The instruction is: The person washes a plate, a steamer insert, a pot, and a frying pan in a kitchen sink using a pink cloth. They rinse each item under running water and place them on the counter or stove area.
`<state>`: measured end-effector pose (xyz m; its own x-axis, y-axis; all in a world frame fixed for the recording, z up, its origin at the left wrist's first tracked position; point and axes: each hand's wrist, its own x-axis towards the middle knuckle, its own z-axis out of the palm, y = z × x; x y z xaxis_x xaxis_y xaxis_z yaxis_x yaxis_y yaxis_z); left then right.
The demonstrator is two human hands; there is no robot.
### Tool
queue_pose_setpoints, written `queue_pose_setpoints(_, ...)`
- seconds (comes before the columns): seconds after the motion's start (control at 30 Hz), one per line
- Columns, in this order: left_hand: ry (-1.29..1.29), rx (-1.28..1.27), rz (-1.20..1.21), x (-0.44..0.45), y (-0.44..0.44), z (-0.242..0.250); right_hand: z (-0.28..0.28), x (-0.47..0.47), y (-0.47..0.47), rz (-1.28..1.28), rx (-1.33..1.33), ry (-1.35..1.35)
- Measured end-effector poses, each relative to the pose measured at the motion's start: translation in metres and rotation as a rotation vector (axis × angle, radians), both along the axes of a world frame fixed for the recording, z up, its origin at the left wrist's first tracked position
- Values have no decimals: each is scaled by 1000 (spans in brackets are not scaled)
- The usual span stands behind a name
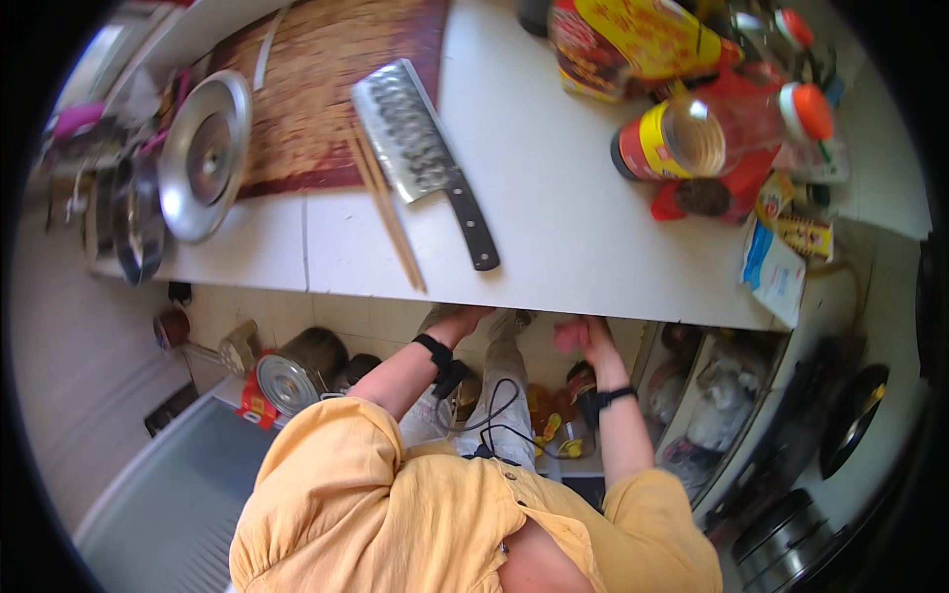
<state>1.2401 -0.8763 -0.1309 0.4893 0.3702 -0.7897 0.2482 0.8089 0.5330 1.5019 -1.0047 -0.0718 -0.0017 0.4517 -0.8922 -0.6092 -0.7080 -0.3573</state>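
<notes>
My left hand (471, 319) reaches below the front edge of the white countertop (549, 244); the edge hides its fingers. My right hand (595, 337), also at that edge and partly hidden, holds a blurred pink item (569, 336), perhaps a cloth. On the countertop above them lies a cleaver (408, 133), its black handle pointing towards me. A pair of wooden chopsticks (388, 215) lies left of the cleaver. The blade and the chopstick tips reach over the patterned brown board (311, 96). A round metal lid (207, 156) stands tilted at the board's left side.
At the counter's right are a clear container with an orange-red cap (812, 111), a yellow-and-red package (637, 44) and small packets (775, 267). Below stand a lidded metal pot (289, 382) at left and an open cabinet with plastic bags (719, 408) at right.
</notes>
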Motion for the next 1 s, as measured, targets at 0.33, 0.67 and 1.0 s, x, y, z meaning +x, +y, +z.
queue_pose_setpoints(0.33, 6, 131, -121, -69, 42, 215, 208, -56, 57, 318, 520, 82)
queue_pose_setpoints(0.67, 327, 561, 133, -57, 152, 232, 246, -165, 218, 1070, 310, -1037)
queue_pose_setpoints(1.0, -85, 568, 109, -100, 167, 222, 242, -232, 237, 1047, 363, -936)
